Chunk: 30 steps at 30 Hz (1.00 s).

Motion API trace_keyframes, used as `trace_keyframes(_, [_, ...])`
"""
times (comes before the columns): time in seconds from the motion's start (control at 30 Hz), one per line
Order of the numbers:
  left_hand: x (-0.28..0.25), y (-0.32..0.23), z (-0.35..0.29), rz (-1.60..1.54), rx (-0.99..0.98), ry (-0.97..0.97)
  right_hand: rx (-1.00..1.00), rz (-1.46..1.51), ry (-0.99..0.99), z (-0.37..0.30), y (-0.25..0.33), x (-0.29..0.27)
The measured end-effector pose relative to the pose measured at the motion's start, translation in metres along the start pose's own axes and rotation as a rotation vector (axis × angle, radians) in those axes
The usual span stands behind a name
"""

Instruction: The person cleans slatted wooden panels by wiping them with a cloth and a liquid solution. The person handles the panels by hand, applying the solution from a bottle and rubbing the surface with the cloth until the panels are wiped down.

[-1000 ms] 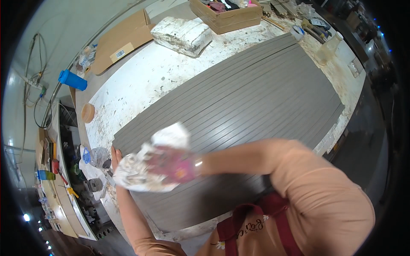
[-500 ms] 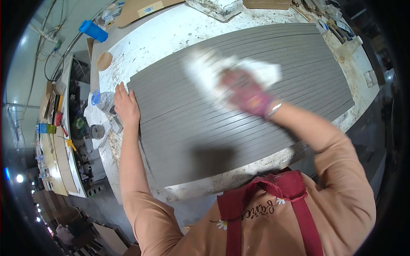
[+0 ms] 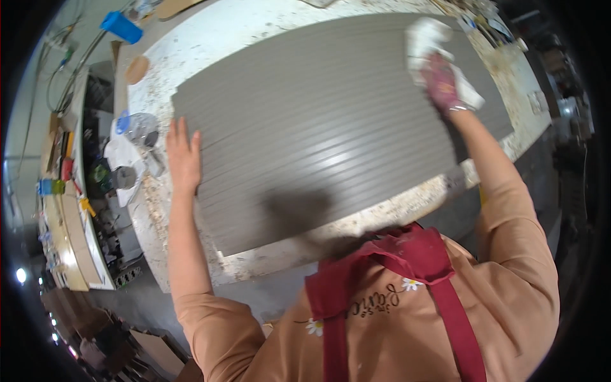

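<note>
Grey slats [image 3: 273,127] lie edge to edge as one wide panel across the white, stained worktable [image 3: 159,70]. My right hand [image 3: 440,83], in a dark pink glove, presses a white cloth [image 3: 428,38] onto the panel's far right part. The cloth bunches out beyond and beside the fingers. At the panel's left end, my bare left hand [image 3: 184,156] rests flat against the edge with its fingers stretched out, holding nothing.
Left of my left hand lie a clear plastic bottle [image 3: 141,129] and a white sheet [image 3: 121,159]. A round tan lid [image 3: 137,70] and a blue cup [image 3: 122,27] are farther back. Tools [image 3: 487,30] crowd the far right corner. A shelf unit [image 3: 95,191] stands at left.
My right hand has swept the cloth from the panel's middle to its far right. My left hand stays at the left edge. The whole view has shifted slightly.
</note>
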<state>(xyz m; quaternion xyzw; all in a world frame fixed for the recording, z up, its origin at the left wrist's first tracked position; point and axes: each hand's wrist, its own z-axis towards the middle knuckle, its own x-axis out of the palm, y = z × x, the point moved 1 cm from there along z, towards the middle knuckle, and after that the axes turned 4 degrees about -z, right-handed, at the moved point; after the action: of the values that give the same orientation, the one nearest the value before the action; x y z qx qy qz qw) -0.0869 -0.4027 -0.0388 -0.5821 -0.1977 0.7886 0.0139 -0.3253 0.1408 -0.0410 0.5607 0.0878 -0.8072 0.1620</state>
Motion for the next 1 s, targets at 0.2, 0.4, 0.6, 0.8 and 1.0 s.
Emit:
trace_keyframes(0.2, [-0.006,0.007,0.002,0.044,-0.006,0.005,-0.805,0.445,0.124,-0.085,0.281,-0.044])
trace_keyframes(0.4, [-0.029,-0.020,-0.016,0.306,-0.026,-0.051,-0.573,0.356,0.331,-0.087,0.138,-0.065])
trace_keyframes(0.6, [-0.054,-0.175,-0.119,-0.009,0.414,0.448,-0.160,0.037,0.282,-0.094,-0.021,-0.071])
trace_keyframes(0.8, [-0.025,-0.166,-0.156,0.141,0.434,0.431,-0.805,0.380,0.325,-0.131,0.183,-0.108])
trace_keyframes(1.0, [-0.028,-0.177,-0.151,0.111,0.450,0.359,-0.716,0.190,0.352,-0.113,0.086,-0.109])
